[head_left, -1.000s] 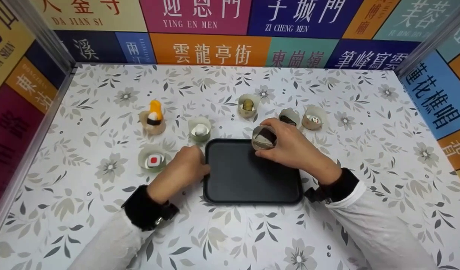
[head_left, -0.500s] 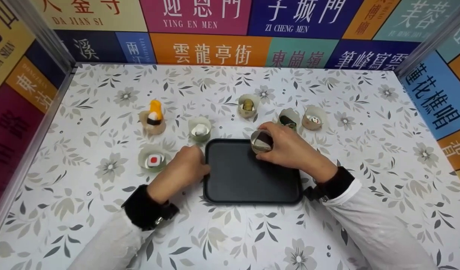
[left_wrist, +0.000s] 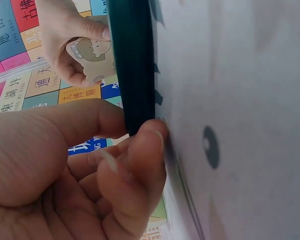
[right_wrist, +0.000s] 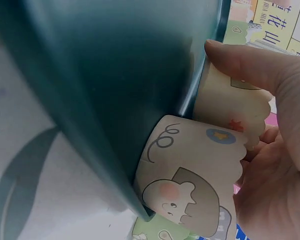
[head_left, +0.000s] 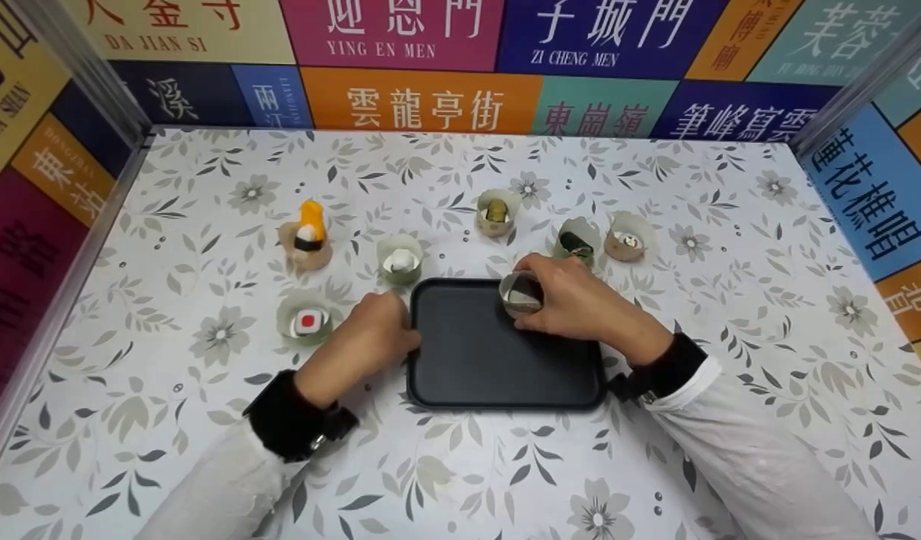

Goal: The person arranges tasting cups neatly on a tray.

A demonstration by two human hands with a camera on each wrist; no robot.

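Note:
My left hand [head_left: 367, 337] pinches the left rim of a dark rectangular tray [head_left: 498, 375]; in the left wrist view its fingertips meet at the rim. At the tray's back right, my right hand [head_left: 577, 300] holds a paper cup [head_left: 519, 296] with a dark and pale wedge-shaped piece inside, thumb in front and fingers behind. In the right wrist view the thumb lies along this held cup [right_wrist: 225, 105], low against the tray. A second paper cup [right_wrist: 195, 175], printed with a cartoon face, stands beside it at the tray's corner; the right hand hides it in the head view.
Behind the tray stand cups with a dark-wrapped roll [head_left: 577, 241], a white-faced piece [head_left: 629, 238] and a green-brown piece [head_left: 496, 211]. To the left are cups holding a white piece [head_left: 400, 261], a yellow-topped piece [head_left: 309, 240] and a red-centred roll [head_left: 307, 321]. Printed panels surround the table.
My right hand has brought its cup slightly left and down toward the tray's back edge, uncovering more of the dark-wrapped roll behind. The left hand and tray stay in place.

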